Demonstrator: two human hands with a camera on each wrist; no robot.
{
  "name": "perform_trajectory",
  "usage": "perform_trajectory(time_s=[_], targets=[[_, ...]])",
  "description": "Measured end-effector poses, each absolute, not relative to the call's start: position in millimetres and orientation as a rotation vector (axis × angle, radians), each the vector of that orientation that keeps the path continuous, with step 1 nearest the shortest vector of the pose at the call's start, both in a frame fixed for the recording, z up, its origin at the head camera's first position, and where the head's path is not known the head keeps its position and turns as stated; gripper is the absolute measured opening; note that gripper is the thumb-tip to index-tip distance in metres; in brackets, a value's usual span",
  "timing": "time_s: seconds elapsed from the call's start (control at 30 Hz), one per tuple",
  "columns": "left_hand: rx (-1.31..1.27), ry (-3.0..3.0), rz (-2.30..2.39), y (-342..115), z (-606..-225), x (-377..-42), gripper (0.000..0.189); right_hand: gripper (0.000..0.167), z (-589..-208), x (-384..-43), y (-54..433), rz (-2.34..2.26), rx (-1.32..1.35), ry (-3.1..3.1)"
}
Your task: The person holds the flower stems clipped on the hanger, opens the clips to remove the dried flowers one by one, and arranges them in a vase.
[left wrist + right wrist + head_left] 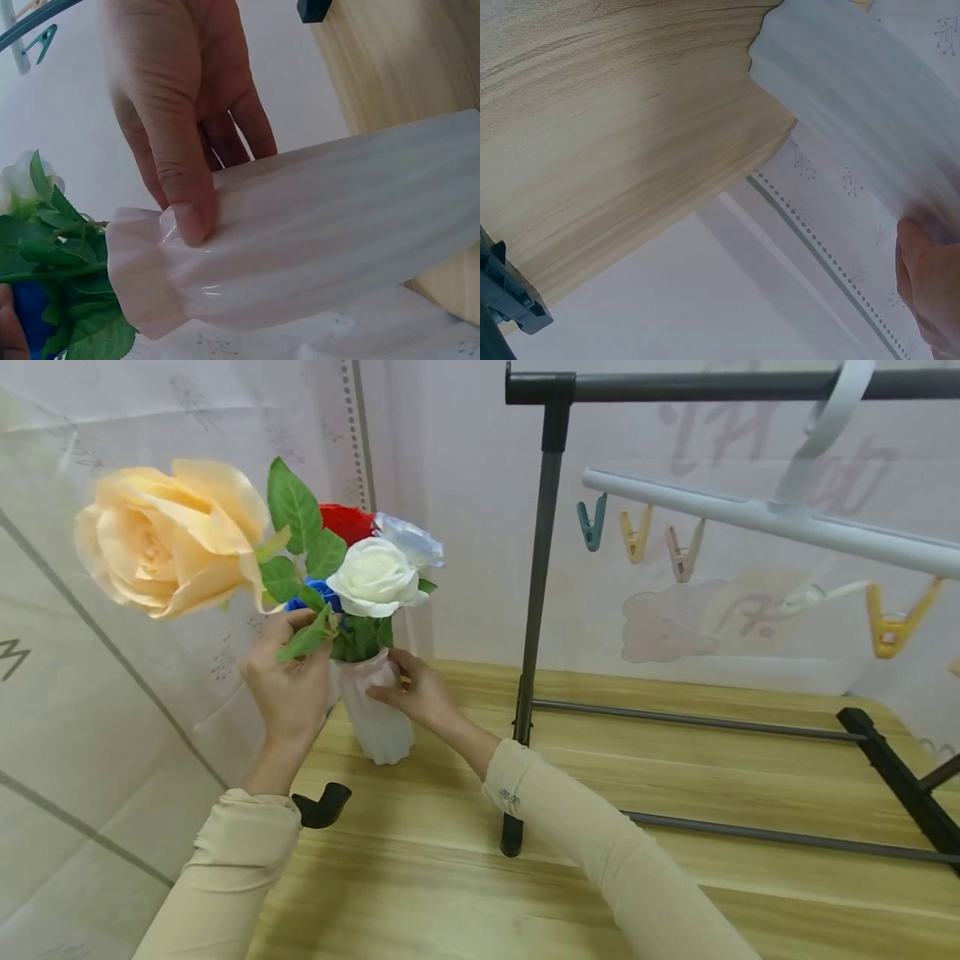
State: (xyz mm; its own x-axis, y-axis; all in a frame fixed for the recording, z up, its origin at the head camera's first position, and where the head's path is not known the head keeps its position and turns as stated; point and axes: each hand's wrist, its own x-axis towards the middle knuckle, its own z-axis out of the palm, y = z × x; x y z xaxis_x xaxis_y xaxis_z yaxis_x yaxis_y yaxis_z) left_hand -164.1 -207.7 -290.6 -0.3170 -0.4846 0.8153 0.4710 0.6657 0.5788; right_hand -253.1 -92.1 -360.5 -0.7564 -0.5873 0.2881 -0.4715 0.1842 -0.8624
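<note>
A white ribbed vase (pixel 375 714) with a ruffled rim stands on the wooden table, tilted a little. My right hand (pixel 423 693) holds it near the neck; in the left wrist view its thumb (pixel 187 195) presses just below the rim. At the flowers, my left hand (pixel 288 685) has its fingers curled at the leafy stem of a big peach rose (pixel 168 539), partly hidden by leaves. A white rose (pixel 375 578), a red flower (pixel 347 523), a pale blue rose (pixel 411 541) and a dark blue flower (pixel 322 596) cluster over the vase mouth.
Right of the vase stands a dark metal rack (pixel 542 568) with its feet on the wooden table (pixel 405 877). From its top bar hangs a white hanger (pixel 675 503) with several clothespins (pixel 635 533). A black foot piece (pixel 322 806) lies near the left forearm. Patterned curtains hang behind.
</note>
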Motion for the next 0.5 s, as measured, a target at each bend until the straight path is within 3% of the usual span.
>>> perform_trajectory(time_s=[0.23,0.5], targets=[[0.094,-1.727,-1.097,-220,-288,-163,0.017,0.068,-361,-248,-105,-1.551,-1.004,2.362],[0.036,-1.608,-0.907,-235,-296,-166,0.020,0.068,-362,-248,-122,-1.543,-1.027,2.370]])
